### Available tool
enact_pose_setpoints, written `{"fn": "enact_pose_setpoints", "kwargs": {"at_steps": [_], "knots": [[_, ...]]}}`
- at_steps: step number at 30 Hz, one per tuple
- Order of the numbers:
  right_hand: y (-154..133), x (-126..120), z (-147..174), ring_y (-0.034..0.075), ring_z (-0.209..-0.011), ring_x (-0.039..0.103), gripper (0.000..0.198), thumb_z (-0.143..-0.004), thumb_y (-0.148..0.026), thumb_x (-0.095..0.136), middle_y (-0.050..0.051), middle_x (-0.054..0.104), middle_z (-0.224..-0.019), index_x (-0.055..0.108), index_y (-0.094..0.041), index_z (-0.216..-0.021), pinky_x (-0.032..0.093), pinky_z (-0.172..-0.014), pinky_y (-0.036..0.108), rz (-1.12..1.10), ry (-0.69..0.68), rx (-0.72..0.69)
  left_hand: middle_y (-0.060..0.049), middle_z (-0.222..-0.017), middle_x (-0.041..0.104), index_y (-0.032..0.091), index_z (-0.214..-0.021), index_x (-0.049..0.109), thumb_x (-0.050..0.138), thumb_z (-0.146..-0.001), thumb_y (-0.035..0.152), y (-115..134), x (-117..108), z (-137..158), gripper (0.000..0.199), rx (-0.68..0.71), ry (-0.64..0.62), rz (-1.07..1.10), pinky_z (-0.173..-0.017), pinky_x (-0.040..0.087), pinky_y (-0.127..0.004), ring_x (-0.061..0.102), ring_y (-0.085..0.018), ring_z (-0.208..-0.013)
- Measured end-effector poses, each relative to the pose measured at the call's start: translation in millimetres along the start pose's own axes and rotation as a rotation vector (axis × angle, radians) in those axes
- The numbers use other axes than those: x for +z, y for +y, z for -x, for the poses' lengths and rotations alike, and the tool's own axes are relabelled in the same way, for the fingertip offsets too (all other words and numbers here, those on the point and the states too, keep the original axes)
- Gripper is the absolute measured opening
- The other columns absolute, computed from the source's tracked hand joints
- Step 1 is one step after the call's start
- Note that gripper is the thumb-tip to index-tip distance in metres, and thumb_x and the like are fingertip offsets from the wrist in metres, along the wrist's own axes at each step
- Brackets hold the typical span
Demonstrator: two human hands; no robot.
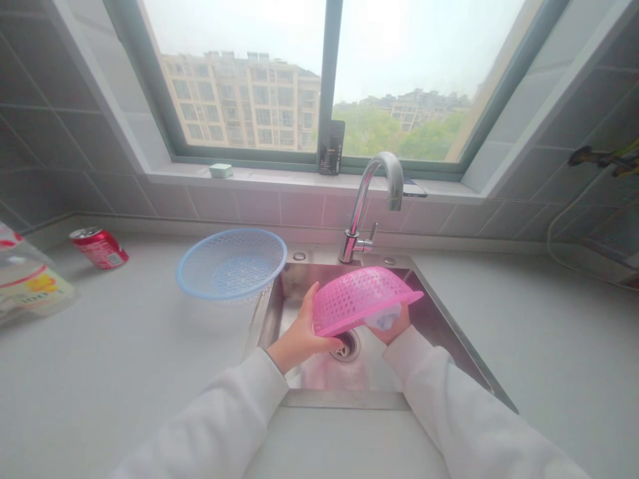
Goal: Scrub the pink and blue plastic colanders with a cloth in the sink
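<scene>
A pink plastic colander [362, 296] is held tilted over the steel sink [344, 399], its perforated outside turned toward the window. My left hand [304, 336] grips it at the left side, thumb along the rim and fingers against the wall. My right hand [395, 326] is closed around a pale cloth [384, 318] at the colander's right underside; the rim hides part of these fingers. Below, the drain [346, 346] shows in the sink floor.
A blue colander [232, 266] stands left of the sink, partly by its edge. The faucet [369, 199] arches behind. A red can [100, 248] and a plastic bottle [30, 279] stand far left. A green soap bar [220, 170] and black box [332, 148] sit on the windowsill.
</scene>
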State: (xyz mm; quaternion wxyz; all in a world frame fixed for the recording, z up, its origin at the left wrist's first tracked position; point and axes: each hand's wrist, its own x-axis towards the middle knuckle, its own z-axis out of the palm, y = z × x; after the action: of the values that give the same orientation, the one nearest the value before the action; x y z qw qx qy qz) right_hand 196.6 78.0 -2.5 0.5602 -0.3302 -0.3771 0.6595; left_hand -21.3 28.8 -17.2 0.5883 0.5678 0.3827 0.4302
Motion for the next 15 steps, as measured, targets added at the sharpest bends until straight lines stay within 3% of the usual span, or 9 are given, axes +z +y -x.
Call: {"fn": "enact_pose_setpoints", "kwargs": {"at_steps": [5,8,12,15], "knots": [[2.9,-4.2,-0.8,0.039,-0.133,0.059,0.056,-0.089,-0.073,0.044,0.010,0.072,-0.131,0.068,-0.032,-0.118,0.053,-0.101,0.058,0.023,0.038,-0.008,-0.019,-0.171,0.023,0.029,-0.166,-0.002,0.091,-0.063,0.030,-5.0,-2.2,1.4,0.138,-0.039,-0.045,-0.131,-0.128,0.013,-0.062,0.021,-0.039,-0.159],[5.8,-8.6,-1.9,0.037,-0.135,0.058,0.056,-0.090,-0.071,0.040,0.009,0.071,-0.133,0.065,-0.033,-0.122,0.054,-0.101,0.058,0.101,0.068,-0.001,-0.020,-0.170,0.022,0.027,-0.166,0.003,0.094,-0.061,0.034,-4.5,-1.2,2.3,0.139,-0.062,-0.029,-0.163,-0.128,0.013,-0.063,0.018,-0.041,-0.159],[7.3,-12.3,-2.6,0.037,-0.132,0.060,0.046,-0.088,-0.063,0.047,0.008,0.074,-0.128,0.066,-0.033,-0.117,0.054,-0.102,0.058,0.062,0.069,0.031,-0.017,-0.163,0.033,0.028,-0.156,0.033,0.095,-0.058,0.034,9.0,4.8,4.7,0.116,-0.048,-0.053,-0.159,-0.124,0.027,-0.061,0.032,-0.043,-0.151],[7.8,-14.3,-2.6,0.038,-0.127,0.063,0.047,-0.087,-0.063,0.047,0.009,0.076,-0.121,0.069,-0.031,-0.113,0.054,-0.103,0.059,0.128,0.010,0.023,-0.017,-0.154,0.042,0.024,-0.150,0.036,0.095,-0.055,0.032,18.1,9.0,6.5,0.111,-0.082,-0.076,-0.055,-0.115,0.041,-0.056,0.040,-0.041,-0.145]]}}
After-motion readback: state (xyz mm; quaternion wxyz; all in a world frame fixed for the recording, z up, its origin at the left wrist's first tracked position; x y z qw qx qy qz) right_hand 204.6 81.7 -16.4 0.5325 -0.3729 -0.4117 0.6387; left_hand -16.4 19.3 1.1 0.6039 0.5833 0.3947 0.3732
